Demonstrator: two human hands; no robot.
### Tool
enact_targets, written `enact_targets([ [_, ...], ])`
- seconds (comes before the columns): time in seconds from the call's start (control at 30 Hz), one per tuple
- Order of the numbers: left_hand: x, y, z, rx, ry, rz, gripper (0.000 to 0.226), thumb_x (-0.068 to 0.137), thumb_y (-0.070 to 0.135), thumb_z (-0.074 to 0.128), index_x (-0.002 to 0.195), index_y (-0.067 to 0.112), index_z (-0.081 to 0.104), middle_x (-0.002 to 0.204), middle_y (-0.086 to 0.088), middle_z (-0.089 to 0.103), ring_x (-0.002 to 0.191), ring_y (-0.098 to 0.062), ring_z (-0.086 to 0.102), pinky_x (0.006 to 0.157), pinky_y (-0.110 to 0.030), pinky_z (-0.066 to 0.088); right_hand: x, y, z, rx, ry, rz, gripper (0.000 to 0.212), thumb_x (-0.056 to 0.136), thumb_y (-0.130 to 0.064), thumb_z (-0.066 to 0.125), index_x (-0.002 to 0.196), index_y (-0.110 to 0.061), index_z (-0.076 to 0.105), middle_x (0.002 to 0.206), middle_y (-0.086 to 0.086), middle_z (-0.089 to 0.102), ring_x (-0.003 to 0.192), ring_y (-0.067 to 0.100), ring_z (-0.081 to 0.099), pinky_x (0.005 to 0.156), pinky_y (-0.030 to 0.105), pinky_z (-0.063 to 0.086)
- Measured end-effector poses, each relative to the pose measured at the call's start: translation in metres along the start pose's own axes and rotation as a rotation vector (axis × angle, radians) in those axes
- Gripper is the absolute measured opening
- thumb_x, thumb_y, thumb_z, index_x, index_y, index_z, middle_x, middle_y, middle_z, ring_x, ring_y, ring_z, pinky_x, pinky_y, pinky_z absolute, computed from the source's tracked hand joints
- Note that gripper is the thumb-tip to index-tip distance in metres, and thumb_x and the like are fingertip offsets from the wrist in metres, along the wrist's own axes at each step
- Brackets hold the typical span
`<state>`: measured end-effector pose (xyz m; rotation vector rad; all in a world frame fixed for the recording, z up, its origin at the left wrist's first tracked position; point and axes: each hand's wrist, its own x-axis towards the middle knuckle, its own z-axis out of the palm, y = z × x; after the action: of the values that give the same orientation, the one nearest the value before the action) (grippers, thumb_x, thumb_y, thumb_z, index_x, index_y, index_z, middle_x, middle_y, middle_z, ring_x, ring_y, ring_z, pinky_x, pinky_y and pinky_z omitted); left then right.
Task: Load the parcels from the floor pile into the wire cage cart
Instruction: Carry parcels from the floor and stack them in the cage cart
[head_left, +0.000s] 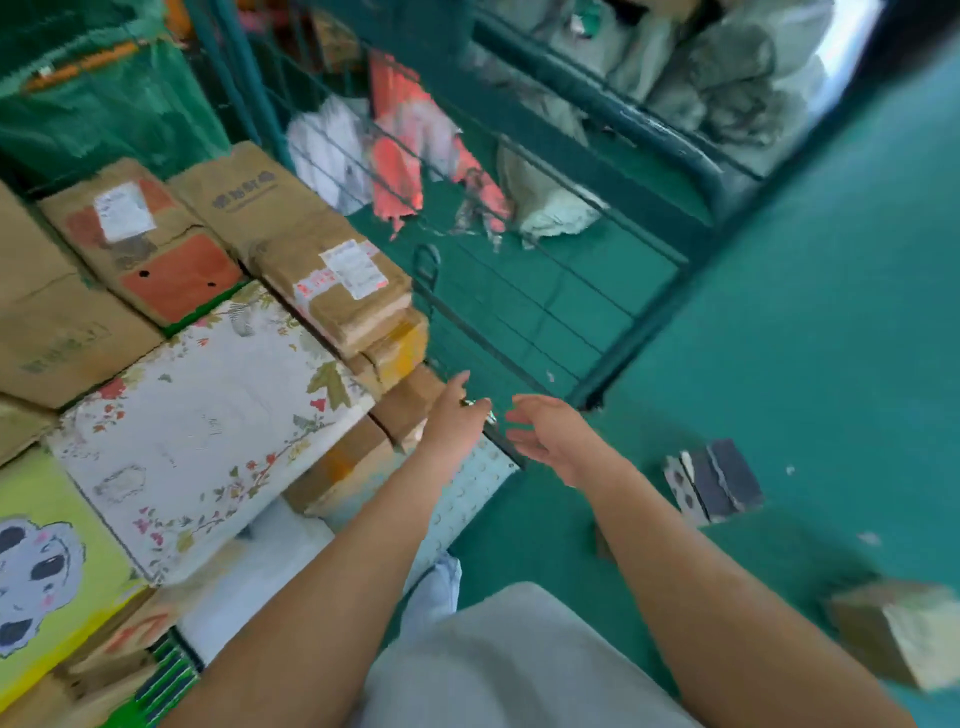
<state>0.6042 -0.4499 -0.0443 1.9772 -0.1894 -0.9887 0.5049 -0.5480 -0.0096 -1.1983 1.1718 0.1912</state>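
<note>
Fingers loosely spread on both hands, gripping nothing: left hand (453, 415) just beside stacked parcels (332, 291) on its left, right hand (550, 434) near it. Wire cage cart (519, 291) just beyond fingertips, farther off. Dark parcel (714, 486) on green floor (831, 312), right.

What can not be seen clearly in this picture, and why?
- Head view: print on the label of the brown parcel is too small and blurred to read.
- Head view: the cardboard box on the floor is cut by the right edge.
- Head view: bags behind the cage wires are motion-blurred.
- Head view: what the left hand fingers touch is unclear.
</note>
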Motion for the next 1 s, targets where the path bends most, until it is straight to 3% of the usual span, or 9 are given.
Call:
enact_targets([
  [0.07, -0.030, -0.007, 0.036, 0.019, -0.105, 0.015, 0.057, 0.104, 0.021, 0.054, 0.158, 0.026, 0.034, 0.160, -0.005, 0.038, 0.127, -0.027, 0.056, 0.094, -0.037, 0.051, -0.032, 0.041, -0.035, 0.096, 0.060, -0.001, 0.014, 0.106, -0.021, 0.053, 0.115, -0.016, 0.062, 0.138, 0.016, 0.062, 0.112, 0.027, 0.067, 0.091, 0.031, 0.053],
  [0.17, -0.087, -0.024, 0.096, 0.101, -0.242, 0.072, 0.059, 0.104, 0.018, 0.055, 0.158, 0.022, 0.034, 0.157, -0.008, 0.040, 0.113, -0.018, 0.057, 0.076, -0.021, 0.048, -0.082, 0.123, -0.088, 0.251, 0.181, 0.033, 0.032, 0.106, -0.016, 0.052, 0.135, -0.002, 0.056, 0.141, 0.021, 0.059, 0.128, 0.043, 0.058, 0.105, 0.040, 0.050],
  [0.2, -0.103, -0.032, 0.115, 0.134, -0.285, 0.089, 0.059, 0.103, 0.018, 0.056, 0.158, 0.022, 0.035, 0.158, -0.009, 0.040, 0.116, -0.018, 0.056, 0.080, -0.022, 0.045, -0.101, 0.149, -0.101, 0.306, 0.220, 0.051, 0.029, 0.106, -0.019, 0.053, 0.132, -0.006, 0.057, 0.138, 0.018, 0.063, 0.124, 0.040, 0.062, 0.106, 0.041, 0.051],
  [0.27, -0.135, -0.046, 0.148, 0.182, -0.363, 0.106, 0.060, 0.101, 0.020, 0.057, 0.156, 0.025, 0.036, 0.159, -0.010, 0.040, 0.122, -0.021, 0.055, 0.090, -0.026, 0.040, -0.129, 0.199, -0.120, 0.389, 0.293, 0.098, 0.015, 0.106, -0.024, 0.054, 0.118, -0.017, 0.059, 0.131, 0.010, 0.067, 0.106, 0.026, 0.066, 0.087, 0.033, 0.057],
  [0.33, -0.169, -0.059, 0.183, 0.260, -0.445, 0.123, 0.059, 0.101, 0.022, 0.057, 0.156, 0.026, 0.037, 0.159, -0.008, 0.041, 0.125, -0.020, 0.053, 0.094, -0.027, 0.038, -0.158, 0.253, -0.141, 0.482, 0.359, 0.149, 0.021, 0.106, -0.028, 0.053, 0.124, -0.019, 0.059, 0.125, 0.006, 0.068, 0.100, 0.021, 0.065, 0.075, 0.027, 0.054],
  [0.5, -0.230, -0.078, 0.252, 0.435, -0.621, 0.168, 0.060, 0.101, 0.026, 0.057, 0.157, 0.029, 0.036, 0.159, -0.004, 0.041, 0.134, -0.023, 0.049, 0.105, -0.035, 0.040, -0.218, 0.351, -0.173, 0.715, 0.496, 0.221, 0.032, 0.106, -0.028, 0.053, 0.134, -0.013, 0.058, 0.115, 0.005, 0.068, 0.102, 0.023, 0.065, 0.084, 0.031, 0.055],
  [0.73, -0.274, -0.080, 0.328, 0.644, -0.810, 0.267, 0.055, 0.102, 0.025, 0.054, 0.155, 0.027, 0.039, 0.153, 0.003, 0.047, 0.121, -0.019, 0.054, 0.098, -0.034, 0.043, -0.259, 0.412, -0.206, 0.996, 0.598, 0.226, 0.032, 0.106, -0.027, 0.054, 0.136, -0.014, 0.056, 0.120, 0.005, 0.068, 0.110, 0.023, 0.066, 0.097, 0.036, 0.055],
  [0.8, -0.280, -0.078, 0.352, 0.684, -0.858, 0.273, 0.055, 0.100, 0.028, 0.055, 0.153, 0.029, 0.041, 0.156, 0.003, 0.045, 0.129, -0.020, 0.053, 0.107, -0.042, 0.045, -0.264, 0.422, -0.221, 1.052, 0.637, 0.223, 0.030, 0.106, -0.026, 0.054, 0.134, -0.015, 0.056, 0.118, 0.005, 0.069, 0.109, 0.024, 0.067, 0.100, 0.038, 0.055],
  [1.0, -0.274, -0.063, 0.437, 0.774, -0.947, 0.260, 0.057, 0.101, 0.033, 0.055, 0.155, 0.033, 0.037, 0.158, 0.002, 0.041, 0.133, -0.026, 0.051, 0.114, -0.047, 0.041, -0.252, 0.439, -0.288, 1.161, 0.727, 0.251, 0.030, 0.106, -0.028, 0.054, 0.134, -0.016, 0.057, 0.114, 0.003, 0.070, 0.103, 0.022, 0.068, 0.091, 0.034, 0.058],
])
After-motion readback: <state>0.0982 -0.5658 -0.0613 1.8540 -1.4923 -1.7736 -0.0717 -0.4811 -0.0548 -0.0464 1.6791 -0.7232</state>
